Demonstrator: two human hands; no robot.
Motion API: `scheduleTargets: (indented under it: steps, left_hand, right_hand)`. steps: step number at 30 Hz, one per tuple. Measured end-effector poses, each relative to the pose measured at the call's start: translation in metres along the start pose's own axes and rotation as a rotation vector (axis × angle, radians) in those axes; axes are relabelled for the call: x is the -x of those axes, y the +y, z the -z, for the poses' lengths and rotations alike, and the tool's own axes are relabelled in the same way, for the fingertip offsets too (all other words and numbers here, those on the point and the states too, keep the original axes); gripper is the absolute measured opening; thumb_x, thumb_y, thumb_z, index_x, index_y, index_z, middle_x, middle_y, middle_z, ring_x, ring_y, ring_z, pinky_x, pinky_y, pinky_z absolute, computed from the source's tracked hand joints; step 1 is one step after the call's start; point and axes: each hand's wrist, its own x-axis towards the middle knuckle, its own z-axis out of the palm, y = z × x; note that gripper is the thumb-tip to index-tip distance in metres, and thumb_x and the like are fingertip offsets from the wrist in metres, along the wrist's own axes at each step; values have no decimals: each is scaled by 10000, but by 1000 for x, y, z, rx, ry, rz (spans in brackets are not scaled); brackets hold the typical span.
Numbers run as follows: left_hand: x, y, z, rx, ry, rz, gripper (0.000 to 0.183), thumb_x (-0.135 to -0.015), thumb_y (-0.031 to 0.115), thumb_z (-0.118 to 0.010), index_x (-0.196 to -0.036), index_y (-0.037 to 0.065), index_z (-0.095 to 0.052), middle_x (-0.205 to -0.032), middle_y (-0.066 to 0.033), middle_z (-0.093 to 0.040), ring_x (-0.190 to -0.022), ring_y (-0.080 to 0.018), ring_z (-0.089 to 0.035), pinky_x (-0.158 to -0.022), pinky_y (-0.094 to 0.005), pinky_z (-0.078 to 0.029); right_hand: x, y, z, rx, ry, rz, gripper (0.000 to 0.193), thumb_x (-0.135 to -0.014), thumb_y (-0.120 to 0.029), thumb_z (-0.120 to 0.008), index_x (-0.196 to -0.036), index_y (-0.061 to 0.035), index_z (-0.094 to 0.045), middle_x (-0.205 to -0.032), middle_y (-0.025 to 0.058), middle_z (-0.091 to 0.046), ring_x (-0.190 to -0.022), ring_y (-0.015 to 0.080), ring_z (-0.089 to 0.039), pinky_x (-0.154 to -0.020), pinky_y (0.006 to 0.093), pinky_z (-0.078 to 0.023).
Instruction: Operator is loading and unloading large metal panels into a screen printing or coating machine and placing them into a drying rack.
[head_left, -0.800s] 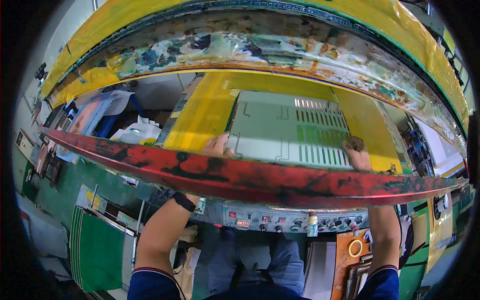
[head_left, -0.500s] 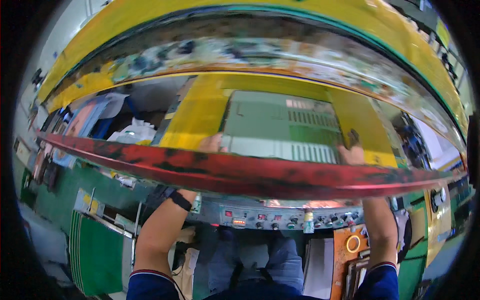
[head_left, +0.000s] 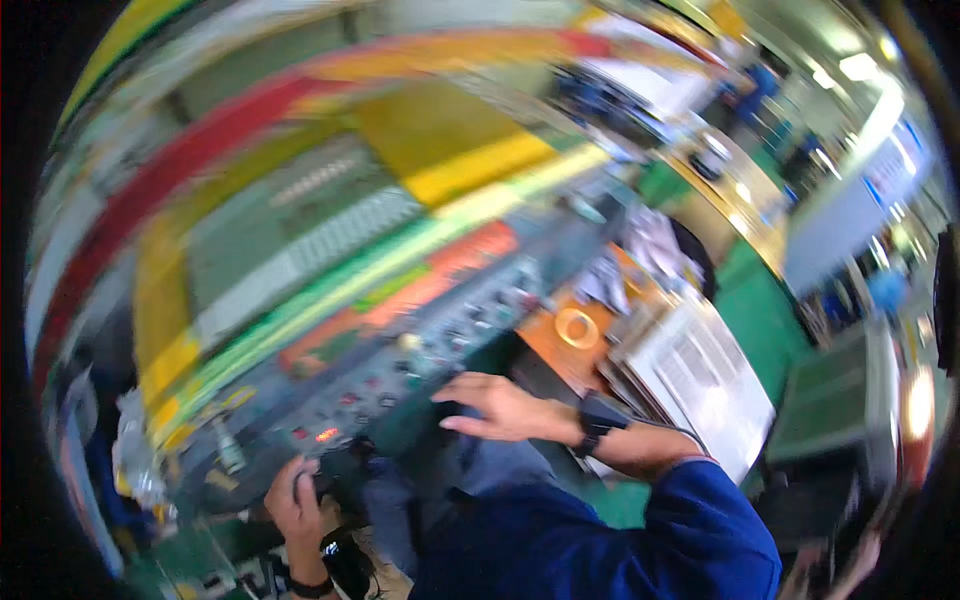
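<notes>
My right hand (head_left: 495, 408) is held over my lap, just in front of the machine's control panel (head_left: 400, 370). Its fingers are loosely spread and hold nothing I can see; a dark covering shows on one finger. Near the panel's lower left corner is my left hand (head_left: 295, 500), slightly blurred, fingers pointing up and apart, with something dark around one of them. Beyond the panel lies a pale green plate with slots (head_left: 290, 240), bordered by yellow sheeting (head_left: 450, 140). A red frame bar (head_left: 200, 150) arches above it, smeared by motion.
To the right, an orange board (head_left: 545, 345) carries a yellow tape roll (head_left: 577, 328) and crumpled cloths (head_left: 655, 245). A stack of framed white panels (head_left: 690, 380) stands beside it. A wooden table (head_left: 730, 185) lies farther back, and a green-faced rack (head_left: 830, 400) is at far right.
My view has swung right and tilted. Both hands have left the plate and come back in front of the control panel. The red bar now appears above the plate rather than across its near side.
</notes>
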Motion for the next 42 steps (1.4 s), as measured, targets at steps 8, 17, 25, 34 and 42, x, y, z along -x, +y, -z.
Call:
scheduleTargets:
  steps: [8, 17, 25, 34, 42]
  left_hand:
    - [30, -2, -64, 216, -160, 318, 221, -903, 14, -550, -1098, -65, -618, -903, -147, -695, -839, -201, -666, -787, -317, -519]
    - [22, 16, -96, 187, -327, 356, 220, -894, 20, -572, -1092, -62, -619, -932, -148, -705, -870, -197, -676, -803, -314, -515]
    - [16, 23, -110, 161, -395, 332, 206, -878, 15, -578, -1061, -62, -632, -930, -157, -706, -858, -216, -683, -808, -335, -522]
    - [17, 30, -109, 93, -420, 319, 208, -874, 9, -587, -1063, -67, -632, -934, -160, -706, -871, -218, -687, -797, -321, -522]
    - [16, 32, -126, 150, -473, 277, 226, -883, 17, -590, -1095, -48, -632, -927, -159, -705, -864, -212, -684, -791, -317, -524]
  right_hand:
    - [198, 92, 52, 477, 225, -473, 269, -785, -168, -680, -1007, -16, -666, -958, 194, -668, -922, 371, -634, -842, 444, -511]
    - [338, 115, 139, 991, 194, -794, 318, -757, -191, -652, -1045, -57, -640, -1123, 128, -650, -1052, 339, -567, -901, 448, -465]
    - [339, 98, 141, 1058, -10, -777, 206, -792, -168, -587, -977, -90, -633, -1007, 63, -636, -915, 275, -552, -830, 388, -433]
    - [385, 42, 118, 935, 30, -688, 336, -811, -194, -612, -1126, -79, -607, -1152, 84, -617, -1004, 279, -547, -891, 404, -415]
    - [419, 39, 119, 860, 479, -877, 431, -828, -280, -678, -1183, -50, -594, -1154, 167, -597, -1036, 359, -543, -930, 451, -433]
